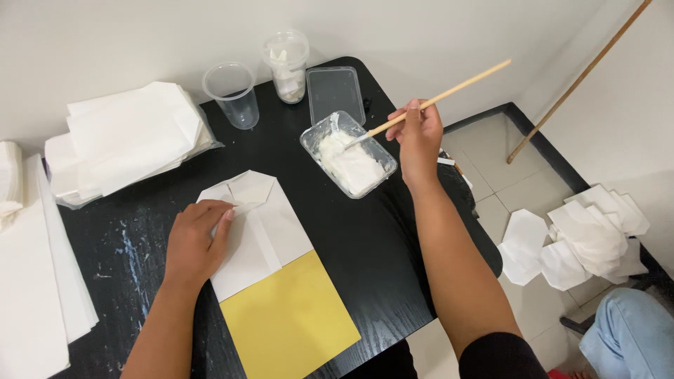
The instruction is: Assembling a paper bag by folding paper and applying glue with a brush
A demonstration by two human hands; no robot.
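Left hand lies flat, fingers spread; right hand pinches, arm outstretched.

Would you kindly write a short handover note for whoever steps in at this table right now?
Left hand: flat on the folded white paper bag, fingers pressing near its folded bottom flaps.
Right hand: holds a wooden stick, tip dipped into white paste in the clear plastic tub.
The bag lies on a yellow sheet on the black table.
Done: bag folded, flaps creased; stick loaded with paste.
Left: no paste visible on the flaps yet.
Stack of white paper at far left; tub lid and two clear cups behind; folded white pieces on the floor to the right.
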